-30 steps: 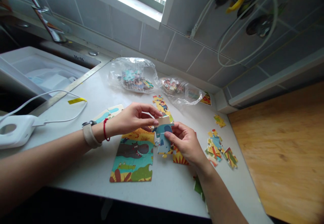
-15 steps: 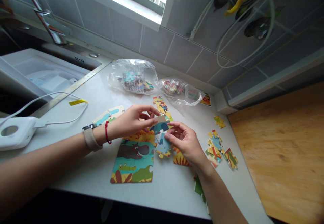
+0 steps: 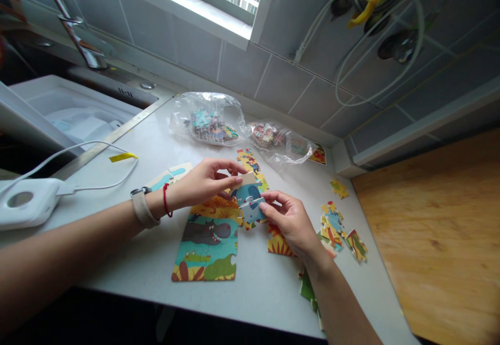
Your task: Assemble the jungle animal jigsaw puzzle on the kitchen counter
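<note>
My left hand [image 3: 209, 182] pinches a puzzle piece [image 3: 247, 191] with a blue elephant and a pale upper edge. In my right hand [image 3: 288, 220] a second, light blue puzzle piece [image 3: 251, 213] is gripped between thumb and fingers. The two pieces meet or overlap at their edges; whether they interlock I cannot tell. Below left lies a joined puzzle section [image 3: 205, 235] with a hippo and a crocodile. An orange and yellow piece [image 3: 278, 242] lies under my right hand, partly hidden. Behind the held pieces, a yellow puzzle strip [image 3: 250, 162] lies on the counter.
Two clear plastic bags [image 3: 209, 118] of pieces stand by the tiled wall. Loose pieces [image 3: 333, 225] lie at right, near a wooden board [image 3: 433, 230]. A white charger [image 3: 29, 203] with a cable lies at left, beside the sink [image 3: 128, 92]. Green pieces [image 3: 308, 288] sit near the front edge.
My right hand has tilted its light blue piece and brought it up against the elephant piece. The left hand has turned its piece slightly. The view has shifted a little.
</note>
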A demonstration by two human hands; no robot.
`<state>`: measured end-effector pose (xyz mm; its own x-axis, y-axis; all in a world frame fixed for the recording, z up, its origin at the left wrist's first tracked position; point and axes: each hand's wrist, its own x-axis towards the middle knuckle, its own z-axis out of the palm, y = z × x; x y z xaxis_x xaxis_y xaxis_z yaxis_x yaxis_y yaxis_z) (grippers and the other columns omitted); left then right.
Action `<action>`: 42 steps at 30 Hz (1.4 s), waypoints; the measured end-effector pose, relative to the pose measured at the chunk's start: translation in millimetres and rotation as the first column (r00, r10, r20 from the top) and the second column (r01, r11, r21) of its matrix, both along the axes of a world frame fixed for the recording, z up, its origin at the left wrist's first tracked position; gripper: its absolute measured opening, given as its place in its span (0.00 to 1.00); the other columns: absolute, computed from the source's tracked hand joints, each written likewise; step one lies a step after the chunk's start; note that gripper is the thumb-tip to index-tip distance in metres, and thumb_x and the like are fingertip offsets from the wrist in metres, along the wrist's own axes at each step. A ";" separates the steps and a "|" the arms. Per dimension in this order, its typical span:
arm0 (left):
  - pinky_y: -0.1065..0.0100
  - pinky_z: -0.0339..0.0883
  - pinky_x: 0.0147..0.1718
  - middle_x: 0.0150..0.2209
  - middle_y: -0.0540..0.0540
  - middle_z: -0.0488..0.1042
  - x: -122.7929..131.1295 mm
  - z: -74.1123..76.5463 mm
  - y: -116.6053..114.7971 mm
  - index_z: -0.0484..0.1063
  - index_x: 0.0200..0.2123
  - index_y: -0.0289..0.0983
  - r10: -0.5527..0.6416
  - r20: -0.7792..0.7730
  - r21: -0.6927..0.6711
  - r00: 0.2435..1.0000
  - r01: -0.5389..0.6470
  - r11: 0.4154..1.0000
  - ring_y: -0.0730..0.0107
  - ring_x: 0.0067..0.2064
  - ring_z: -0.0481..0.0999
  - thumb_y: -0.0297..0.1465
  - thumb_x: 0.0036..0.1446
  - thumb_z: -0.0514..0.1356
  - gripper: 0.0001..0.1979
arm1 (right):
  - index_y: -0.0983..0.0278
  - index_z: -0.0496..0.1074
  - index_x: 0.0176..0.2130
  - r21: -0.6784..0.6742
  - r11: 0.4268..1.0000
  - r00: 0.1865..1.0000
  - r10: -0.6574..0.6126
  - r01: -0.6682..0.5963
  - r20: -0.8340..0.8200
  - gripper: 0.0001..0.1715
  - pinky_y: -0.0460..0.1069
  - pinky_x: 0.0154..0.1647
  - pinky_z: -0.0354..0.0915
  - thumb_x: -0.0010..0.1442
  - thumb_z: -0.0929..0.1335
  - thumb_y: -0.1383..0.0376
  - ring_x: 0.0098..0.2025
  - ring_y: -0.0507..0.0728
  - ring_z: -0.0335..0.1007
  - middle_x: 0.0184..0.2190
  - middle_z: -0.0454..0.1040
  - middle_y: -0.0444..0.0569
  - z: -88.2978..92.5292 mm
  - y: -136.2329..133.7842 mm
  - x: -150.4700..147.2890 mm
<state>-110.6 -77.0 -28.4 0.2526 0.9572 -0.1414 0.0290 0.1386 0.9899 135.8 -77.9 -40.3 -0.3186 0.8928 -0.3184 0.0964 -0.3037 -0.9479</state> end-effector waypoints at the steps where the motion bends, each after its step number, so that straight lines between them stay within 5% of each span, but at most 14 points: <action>1: 0.64 0.84 0.37 0.45 0.43 0.81 -0.2 -0.4 0.1 0.80 0.48 0.36 0.003 0.001 -0.004 1.000 -0.003 1.000 0.62 0.42 0.83 0.49 0.55 0.70 0.26 | 0.64 0.79 0.41 -0.001 1.000 1.000 0.002 -0.002 -0.008 0.26 0.49 0.35 0.74 0.48 0.82 0.52 0.32 0.55 0.76 0.34 0.81 0.48 -0.3 0.0 0.2; 13: 0.64 0.85 0.38 0.48 0.42 0.81 -2.1 -4.3 -0.2 0.79 0.50 0.36 -0.030 0.022 -0.010 0.999 0.030 0.999 0.62 0.44 0.83 0.47 0.57 0.70 0.24 | 0.64 0.77 0.36 0.006 1.000 1.000 0.020 -0.019 -0.002 0.25 0.45 0.29 0.64 0.47 0.82 0.52 0.27 0.49 0.67 0.28 0.74 0.42 -1.9 1.1 -0.1; 23: 0.65 0.84 0.37 0.45 0.43 0.82 -0.1 -1.7 0.6 0.80 0.49 0.36 -0.018 -0.003 -0.004 1.000 0.018 1.000 0.63 0.41 0.83 0.47 0.56 0.70 0.24 | 0.64 0.76 0.36 0.019 1.000 1.000 0.025 -0.024 -0.004 0.25 0.45 0.31 0.66 0.47 0.82 0.52 0.29 0.50 0.67 0.28 0.72 0.42 -4.4 1.2 0.4; 32: 0.71 0.79 0.30 0.38 0.46 0.81 -0.6 -2.7 0.4 0.80 0.46 0.34 0.022 -0.052 0.072 0.998 -0.018 0.997 0.71 0.31 0.82 0.44 0.55 0.70 0.21 | 0.61 0.78 0.52 0.120 0.990 0.997 0.077 -0.079 0.020 0.28 0.50 0.39 0.73 0.53 0.78 0.56 0.37 0.55 0.75 0.38 0.78 0.47 -6.3 1.9 3.2; 37: 0.72 0.80 0.31 0.37 0.46 0.81 -1.6 -4.6 2.9 0.81 0.40 0.35 0.081 -0.067 0.105 0.995 -0.073 0.992 0.71 0.33 0.82 0.42 0.56 0.69 0.16 | 0.61 0.79 0.54 0.392 0.882 0.929 0.120 -0.262 0.350 0.23 0.50 0.38 0.72 0.59 0.72 0.64 0.38 0.56 0.76 0.41 0.81 0.49 -6.8 1.9 5.7; 42: 0.71 0.81 0.31 0.34 0.47 0.81 -4.0 -3.9 5.2 0.81 0.41 0.35 0.117 -0.072 0.052 0.991 -0.113 0.992 0.69 0.32 0.83 0.42 0.55 0.70 0.17 | 0.59 0.79 0.53 0.550 0.744 0.851 0.049 -0.380 0.523 0.20 0.56 0.55 0.72 0.62 0.70 0.69 0.50 0.60 0.77 0.46 0.81 0.50 -3.0 3.0 6.4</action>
